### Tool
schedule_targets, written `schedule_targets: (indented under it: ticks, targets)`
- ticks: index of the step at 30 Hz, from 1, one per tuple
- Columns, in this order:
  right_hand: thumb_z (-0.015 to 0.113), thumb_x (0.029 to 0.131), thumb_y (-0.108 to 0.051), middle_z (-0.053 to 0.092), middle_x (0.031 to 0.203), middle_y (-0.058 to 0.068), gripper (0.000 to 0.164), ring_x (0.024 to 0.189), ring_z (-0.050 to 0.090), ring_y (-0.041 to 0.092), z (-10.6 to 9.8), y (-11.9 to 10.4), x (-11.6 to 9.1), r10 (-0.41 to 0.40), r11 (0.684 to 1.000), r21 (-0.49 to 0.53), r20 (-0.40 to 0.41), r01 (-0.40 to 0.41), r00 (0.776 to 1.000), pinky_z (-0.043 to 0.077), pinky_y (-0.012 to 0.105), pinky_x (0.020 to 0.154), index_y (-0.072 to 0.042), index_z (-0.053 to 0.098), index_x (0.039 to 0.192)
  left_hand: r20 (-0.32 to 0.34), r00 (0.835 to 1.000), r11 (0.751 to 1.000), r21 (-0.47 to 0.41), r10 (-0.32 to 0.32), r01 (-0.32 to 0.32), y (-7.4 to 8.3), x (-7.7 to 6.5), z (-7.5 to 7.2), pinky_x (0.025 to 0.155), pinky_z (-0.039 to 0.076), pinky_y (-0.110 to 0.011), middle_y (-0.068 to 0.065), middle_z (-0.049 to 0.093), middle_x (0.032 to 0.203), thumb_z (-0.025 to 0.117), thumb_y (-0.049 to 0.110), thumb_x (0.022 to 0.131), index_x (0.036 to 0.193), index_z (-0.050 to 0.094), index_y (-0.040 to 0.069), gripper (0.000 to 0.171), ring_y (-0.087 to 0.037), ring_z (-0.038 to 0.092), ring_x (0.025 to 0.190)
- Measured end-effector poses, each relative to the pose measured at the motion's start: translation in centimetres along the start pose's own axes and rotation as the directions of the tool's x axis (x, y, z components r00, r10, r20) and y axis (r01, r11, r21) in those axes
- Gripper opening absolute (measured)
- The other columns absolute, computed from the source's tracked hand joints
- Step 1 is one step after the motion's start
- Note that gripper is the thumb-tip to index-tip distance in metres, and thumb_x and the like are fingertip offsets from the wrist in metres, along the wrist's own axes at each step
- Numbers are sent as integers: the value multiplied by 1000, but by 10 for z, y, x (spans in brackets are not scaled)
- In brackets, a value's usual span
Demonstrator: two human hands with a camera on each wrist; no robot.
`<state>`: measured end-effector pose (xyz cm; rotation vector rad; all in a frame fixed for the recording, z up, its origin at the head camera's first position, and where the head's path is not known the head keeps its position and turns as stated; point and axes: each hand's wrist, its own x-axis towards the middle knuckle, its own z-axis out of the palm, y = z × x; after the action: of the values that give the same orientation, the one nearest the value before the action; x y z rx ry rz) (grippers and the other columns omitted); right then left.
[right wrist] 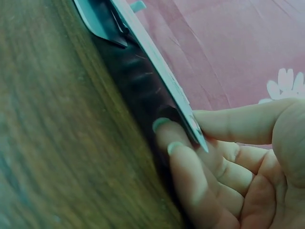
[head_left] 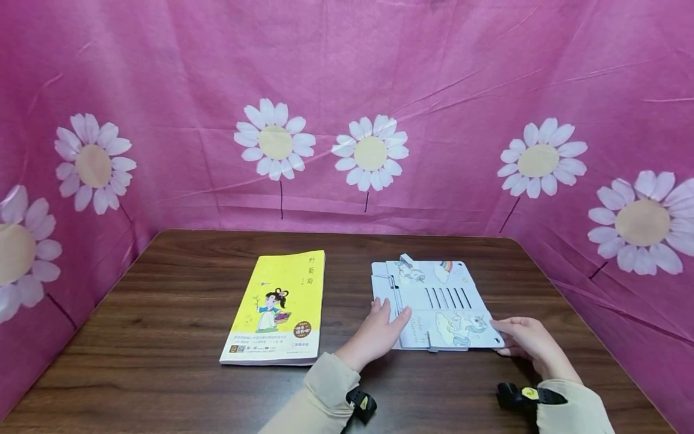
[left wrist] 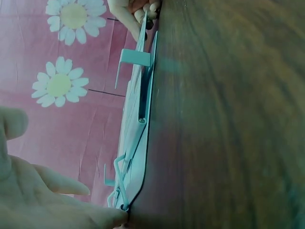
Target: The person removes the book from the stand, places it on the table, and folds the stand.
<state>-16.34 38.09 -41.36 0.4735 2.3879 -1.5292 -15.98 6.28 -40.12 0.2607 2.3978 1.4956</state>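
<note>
A white folding book stand (head_left: 423, 304) printed with unicorns and a rainbow lies low on the right half of the table. My right hand (head_left: 528, 343) pinches its near right corner, thumb (right wrist: 233, 125) on top and fingers underneath. In the right wrist view that panel (right wrist: 164, 71) tilts up off the table. My left hand (head_left: 376, 334) is at the stand's left edge, its fingers fairly straight and spread. In the left wrist view, one fingertip reaches the wire bracket (left wrist: 120, 183) at the stand's end. A small page clip (left wrist: 136, 57) sticks out from the front edge.
A yellow paperback book (head_left: 276, 307) with a cartoon figure lies to the left of the stand. The brown wood-grain table (head_left: 162, 313) meets a pink cloth backdrop (head_left: 325, 60) with white daisies at its back and sides.
</note>
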Motion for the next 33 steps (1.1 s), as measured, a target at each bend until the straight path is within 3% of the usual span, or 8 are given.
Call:
schedule_targets:
  ticks: [6, 16, 26, 29, 33]
  targets:
    - [59, 97, -20, 68, 72, -2, 27, 64, 66, 9, -2, -1, -2, 21, 1000, 15, 34, -22, 999, 59, 25, 63, 5, 68, 98, -18, 1000, 1000, -25, 8, -8, -1, 1, -3, 120, 22, -55, -30, 19, 160, 37, 56, 102, 149, 33, -10, 81, -42, 19, 150]
    - [56, 100, -20, 69, 76, -2, 38, 66, 66, 10, 0, -4, -1, 6, 999, -47, 42, -4, 999, 59, 26, 64, 15, 62, 111, 16, 1000, 1000, 10, -4, 4, -4, 0, -2, 121, 21, -54, -29, 17, 161, 39, 57, 101, 149, 31, -11, 84, -39, 15, 151]
    - [53, 101, -20, 71, 79, -1, 40, 69, 67, 11, 2, -4, 1, -22, 996, -84, 40, 25, 999, 59, 27, 65, 17, 59, 114, 12, 1000, 1000, 25, -7, 7, -3, 0, -3, 121, 21, -54, -28, 18, 161, 41, 57, 100, 148, 30, -13, 86, -38, 16, 152]
    - [54, 100, -20, 71, 79, 1, 43, 68, 68, 12, 0, -6, -1, -25, 993, -112, 45, 30, 999, 60, 28, 64, 20, 58, 115, 18, 1000, 999, 33, -5, 4, -3, -1, -4, 121, 22, -53, -26, 20, 162, 41, 58, 100, 150, 29, -12, 86, -37, 17, 152]
    - [52, 101, -25, 74, 84, 12, 54, 69, 69, 13, -7, -16, -8, -59, 978, -202, -13, 55, 998, 60, 30, 65, 26, 52, 121, 11, 999, 998, 50, 35, -36, 2, -4, -10, 121, 23, -52, -23, 23, 162, 40, 60, 100, 152, 27, -8, 87, -35, 20, 151]
